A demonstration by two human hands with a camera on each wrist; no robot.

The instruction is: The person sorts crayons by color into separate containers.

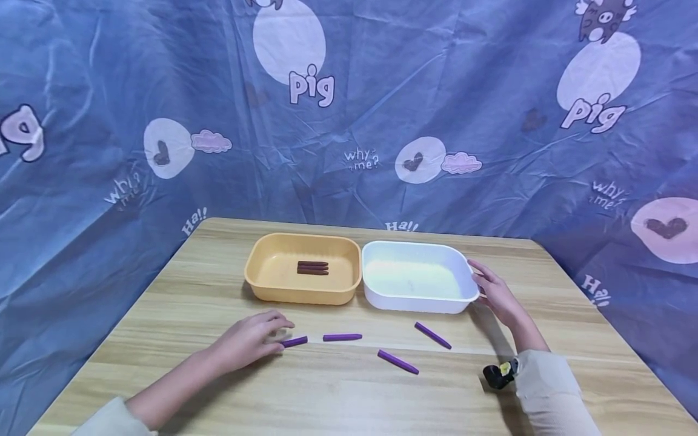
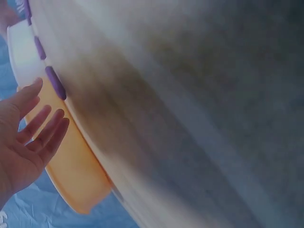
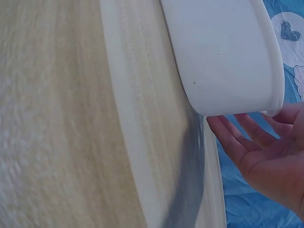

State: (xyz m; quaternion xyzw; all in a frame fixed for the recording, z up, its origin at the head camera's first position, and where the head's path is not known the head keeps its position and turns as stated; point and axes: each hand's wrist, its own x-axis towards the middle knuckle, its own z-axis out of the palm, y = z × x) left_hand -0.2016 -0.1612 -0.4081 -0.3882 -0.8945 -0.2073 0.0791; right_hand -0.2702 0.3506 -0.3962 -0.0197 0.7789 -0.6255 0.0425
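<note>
My left hand (image 1: 248, 342) is low over the table at the left, fingers loosely bent and apart. Close to its fingertips lies a purple crayon (image 1: 295, 342), partly hidden by the hand in the head view; the left wrist view shows nothing between the fingers. More purple crayons lie to its right: one (image 1: 342, 337) level, two slanted (image 1: 398, 362) (image 1: 433, 335). At the right end of a white plastic tray (image 1: 420, 304), my right hand (image 1: 495, 295) touches the outer wall and rim with extended fingers, as the right wrist view (image 3: 266, 147) shows.
A yellow-orange tray (image 1: 302, 295) stands against the white tray's left side, with three brown crayons (image 1: 312, 267) inside. Near the right sleeve is a small black object (image 1: 497, 376) with a yellow mark. Behind the wooden table (image 1: 327, 399) hangs a blue patterned cloth (image 1: 349, 121).
</note>
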